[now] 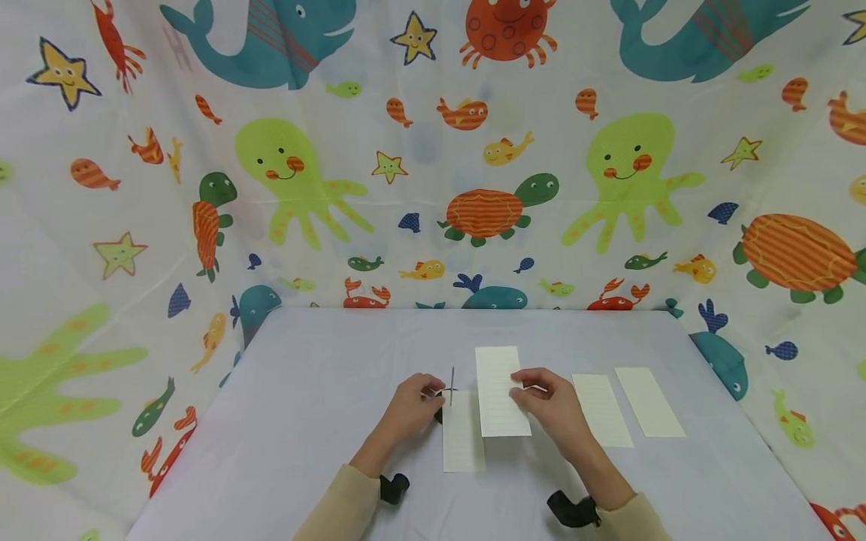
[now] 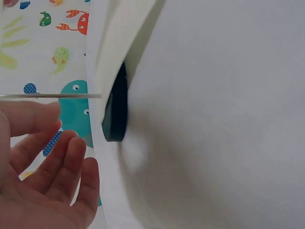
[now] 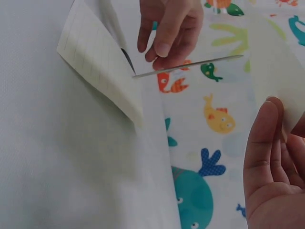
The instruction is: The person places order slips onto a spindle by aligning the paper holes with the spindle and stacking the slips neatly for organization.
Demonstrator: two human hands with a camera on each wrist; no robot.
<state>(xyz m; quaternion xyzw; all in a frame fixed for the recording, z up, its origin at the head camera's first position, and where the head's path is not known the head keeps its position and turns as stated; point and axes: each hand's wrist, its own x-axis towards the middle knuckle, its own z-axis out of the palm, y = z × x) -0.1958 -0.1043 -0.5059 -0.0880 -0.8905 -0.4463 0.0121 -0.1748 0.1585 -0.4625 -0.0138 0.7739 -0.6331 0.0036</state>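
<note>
- The lined slip hangs in the air, just to the left of the right grip, which pinches it by its near long edge, a little above the middle
- From where I stand it looks like paper or thin card: next to no weight, stiff enough to hold itself flat, but I'd expect it to bend or crease if squeezed
- That edge seems a good place to hold it, since the faces are left free; a light pinch should do, as dry paper is unlikely to slip
- Left of the right grip, beyond the held slip, a thin metal spike points upward; I'd treat its tip as sharp and keep fingers to the side
- The left grip is loose beside the spike, fingers relaxed and holding nothing; whether a fingertip brushes the metal I cannot tell
- Just to the right of the left grip, a second slip appears pierced by the spike near its far end, propped over a dark base
- Right of the right grip, two more slips lie flat on the desk; being thin, they may be easiest to lift by an edge
- Beyond both grips hangs a cloth printed with sea animals
</note>
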